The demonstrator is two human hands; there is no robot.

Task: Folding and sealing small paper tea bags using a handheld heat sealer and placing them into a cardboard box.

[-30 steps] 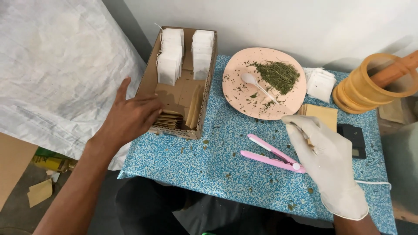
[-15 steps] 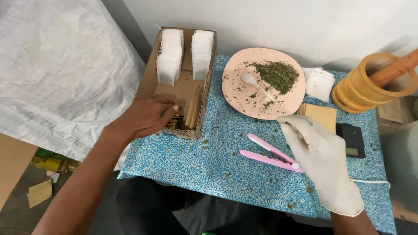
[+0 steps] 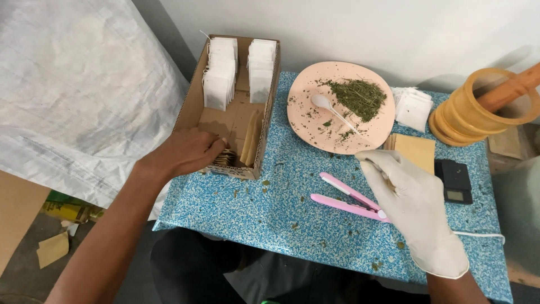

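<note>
Reaching into the cardboard box (image 3: 194, 107), left hand (image 3: 188, 151) curled onto brown packets (image 3: 225, 159); gloved right hand (image 3: 410, 197) loosely closed, empty, over pink sealer (image 3: 343, 197) on the bench (image 3: 270, 214).

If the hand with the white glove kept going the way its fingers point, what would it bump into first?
Probably the round pink plate with dried green herbs. The gloved right hand points up and left over the pink flat iron, and the plate's near rim lies just ahead. Its height above the table is unclear.
</note>
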